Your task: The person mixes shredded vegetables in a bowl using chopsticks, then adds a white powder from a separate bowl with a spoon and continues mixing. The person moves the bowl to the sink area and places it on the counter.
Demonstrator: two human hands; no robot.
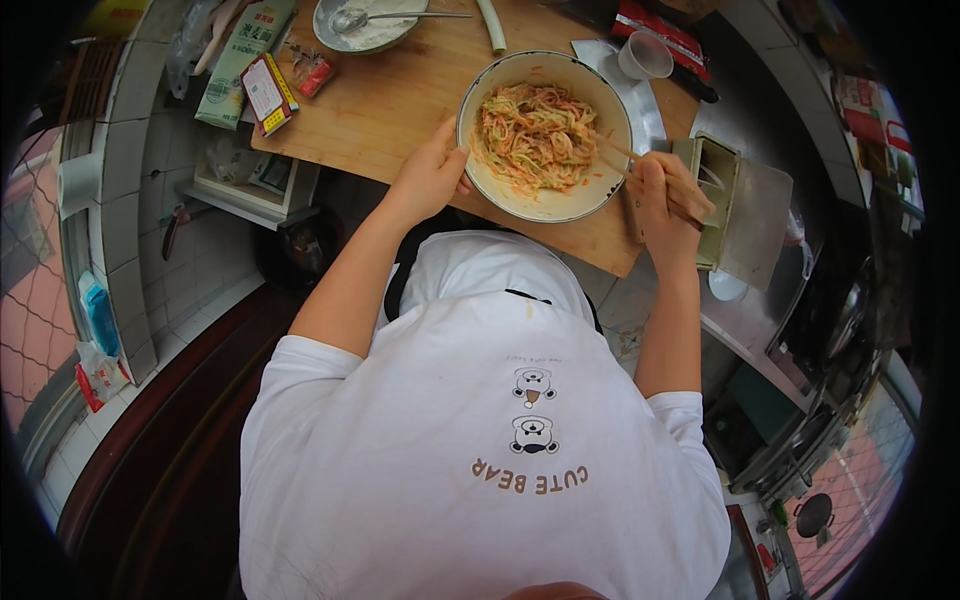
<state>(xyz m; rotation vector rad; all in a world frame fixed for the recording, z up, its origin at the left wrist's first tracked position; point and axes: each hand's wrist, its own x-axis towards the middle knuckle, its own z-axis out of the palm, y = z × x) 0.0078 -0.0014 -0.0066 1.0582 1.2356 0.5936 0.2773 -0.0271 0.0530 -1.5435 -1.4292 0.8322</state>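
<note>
A cream enamel bowl (pixel 517 196) with a dark, chipped rim stands at the near edge of the wooden board (pixel 390 112). Inside it lies a heap of shredded vegetables (pixel 534 135), orange and pale green strands mixed together. My left hand (pixel 431 176) grips the bowl's left rim, thumb toward me. In my right hand (pixel 667 199) is a pair of wooden chopsticks (pixel 619 148); their tips reach into the shreds at the right side and are partly hidden among them.
Beyond the bowl are a dish of white powder (pixel 375 34) with a metal spoon (pixel 405 15), and a green stalk (pixel 491 26). A clear plastic cup (pixel 645 55) and black-handled knife (pixel 694 82) lie right. An open-lidded box (pixel 709 202) stands beside my right hand. Packages (pixel 244 67) sit left.
</note>
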